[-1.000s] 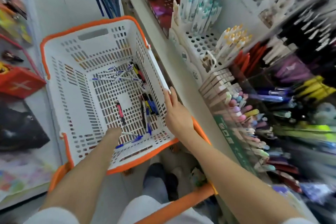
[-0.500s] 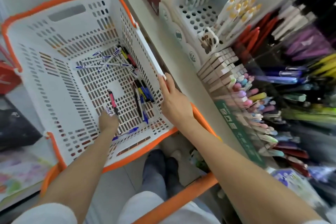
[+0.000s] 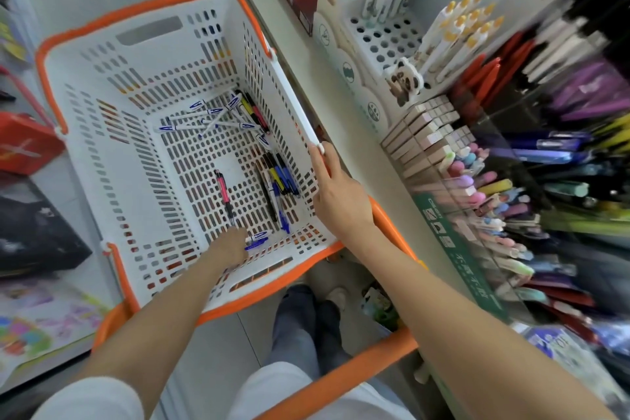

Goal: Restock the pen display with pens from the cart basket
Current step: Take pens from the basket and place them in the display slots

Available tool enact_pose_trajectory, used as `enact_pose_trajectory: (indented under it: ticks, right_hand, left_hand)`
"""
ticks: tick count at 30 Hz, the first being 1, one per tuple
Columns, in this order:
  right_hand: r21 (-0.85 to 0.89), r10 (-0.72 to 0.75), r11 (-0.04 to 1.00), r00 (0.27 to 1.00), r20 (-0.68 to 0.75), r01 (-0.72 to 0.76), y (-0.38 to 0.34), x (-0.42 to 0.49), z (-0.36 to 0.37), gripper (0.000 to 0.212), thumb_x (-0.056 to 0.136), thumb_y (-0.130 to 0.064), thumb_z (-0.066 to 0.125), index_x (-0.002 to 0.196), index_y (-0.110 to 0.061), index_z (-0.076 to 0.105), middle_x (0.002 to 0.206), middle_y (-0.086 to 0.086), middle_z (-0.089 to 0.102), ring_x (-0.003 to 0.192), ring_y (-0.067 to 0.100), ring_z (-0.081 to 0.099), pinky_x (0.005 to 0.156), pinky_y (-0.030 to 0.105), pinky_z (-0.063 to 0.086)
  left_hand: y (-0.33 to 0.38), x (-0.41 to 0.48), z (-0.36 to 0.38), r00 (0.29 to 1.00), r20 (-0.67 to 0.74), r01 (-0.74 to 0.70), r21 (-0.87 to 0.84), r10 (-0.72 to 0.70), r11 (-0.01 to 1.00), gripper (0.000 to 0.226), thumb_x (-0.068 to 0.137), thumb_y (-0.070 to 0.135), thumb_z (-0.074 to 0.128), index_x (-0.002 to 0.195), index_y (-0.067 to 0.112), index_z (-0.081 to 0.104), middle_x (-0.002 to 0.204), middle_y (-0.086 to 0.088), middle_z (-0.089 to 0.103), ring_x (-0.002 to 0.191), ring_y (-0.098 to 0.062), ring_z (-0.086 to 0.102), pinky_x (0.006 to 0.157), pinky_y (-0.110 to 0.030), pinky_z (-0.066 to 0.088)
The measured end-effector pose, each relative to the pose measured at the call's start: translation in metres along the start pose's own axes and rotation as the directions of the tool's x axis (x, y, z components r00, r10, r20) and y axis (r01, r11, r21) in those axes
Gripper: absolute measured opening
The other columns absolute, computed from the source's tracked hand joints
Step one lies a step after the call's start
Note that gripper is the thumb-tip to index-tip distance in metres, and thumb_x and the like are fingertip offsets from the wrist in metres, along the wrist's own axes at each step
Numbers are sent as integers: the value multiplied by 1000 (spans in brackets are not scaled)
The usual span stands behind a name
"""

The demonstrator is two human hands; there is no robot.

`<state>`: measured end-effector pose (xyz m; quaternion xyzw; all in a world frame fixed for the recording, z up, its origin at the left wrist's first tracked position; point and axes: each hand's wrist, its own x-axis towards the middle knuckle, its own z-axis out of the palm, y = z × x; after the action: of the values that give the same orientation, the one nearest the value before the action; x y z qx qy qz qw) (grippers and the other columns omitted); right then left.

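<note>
Head view: restock barely begun, I judge — my left hand (image 3: pixel 227 245) closes on a blue-capped pen (image 3: pixel 256 239) at the basket (image 3: pixel 102 133) floor's near edge, right hand (image 3: pixel 335 193) grips its right rim, many pens (image 3: pixel 218 119) remain, display (image 3: pixel 484 201) on right.

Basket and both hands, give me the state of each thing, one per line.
Basket: upright, loose pens scattered on its floor.
Left hand: reaching onto the basket floor, at a blue-capped pen; grip not visible.
Right hand: resting on the basket's right rim.
Pink pen: lying flat, untouched.
</note>
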<state>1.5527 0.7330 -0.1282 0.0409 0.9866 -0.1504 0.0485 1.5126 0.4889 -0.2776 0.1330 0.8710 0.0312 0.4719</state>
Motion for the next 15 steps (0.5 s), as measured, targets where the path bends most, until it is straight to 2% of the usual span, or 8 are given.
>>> enact_pose_trajectory:
  ticks: [2,5,7,9,10,11,13,15]
  right_hand:
    - [1,5,1000,1000,2,-5,-1,0,-1,78,88,-7,54,157,-12,17,159,13,24,65,17,43,47,30,32]
    - [9,15,1000,1000,-5,-15,-1,-1,-1,78,89,-7,55,157,-12,19,159,12,24,61,16,42,46,28,31]
    - [13,14,1000,1000,-10,-14,-1,-1,0,78,88,-5,56,157,-12,20,159,13,25,59,15,40,46,27,29]
    - [14,10,1000,1000,-20,-10,0,-1,1,79,86,-3,57,156,-11,22,157,13,28,58,14,38,45,27,27]
    - [13,10,1000,1000,-28,-9,0,0,2,79,85,-2,58,156,-10,24,156,14,30,57,14,38,44,27,26]
    - [13,8,1000,999,-38,-8,0,0,2,79,84,-2,59,155,-10,26,155,14,32,56,15,37,44,26,25]
    - [20,3,1000,999,-52,-2,0,1,2,79,83,0,60,154,-9,28,153,15,35,55,15,36,42,26,24]
    - [27,-1,1000,998,-60,2,0,0,2,80,82,1,61,154,-9,28,153,16,35,55,14,37,42,27,27]
  left_hand:
    - [0,0,-2,998,71,3,17,-4,1000,36,99,17,53,132,4,51,134,-13,54,115,-24,54,96,-32,45]
    - [2,3,-7,984,176,27,19,-30,999,41,104,25,44,137,1,49,135,-13,56,104,-19,53,95,-30,44]
    - [9,2,-14,980,199,18,-103,3,995,47,107,30,38,143,0,37,130,-15,57,95,-18,53,86,-30,46]
    - [17,2,-23,1000,2,-21,-436,25,900,41,108,28,37,139,2,36,100,-13,61,73,-19,55,64,-30,48]
    - [18,4,-28,985,-163,-47,-562,-54,825,35,108,27,36,133,3,38,85,-10,56,62,-19,50,53,-29,43]
    - [18,7,-33,935,-312,-70,-629,-169,775,30,108,25,35,129,4,39,77,-9,51,56,-19,45,48,-29,37]
    - [13,13,-45,801,-452,-31,-687,-394,726,28,107,24,35,126,4,40,83,-15,55,57,-24,46,49,-32,36]
    - [7,25,-53,731,-419,52,-753,-539,656,34,106,24,38,132,2,39,114,-24,58,78,-33,57,63,-40,46]
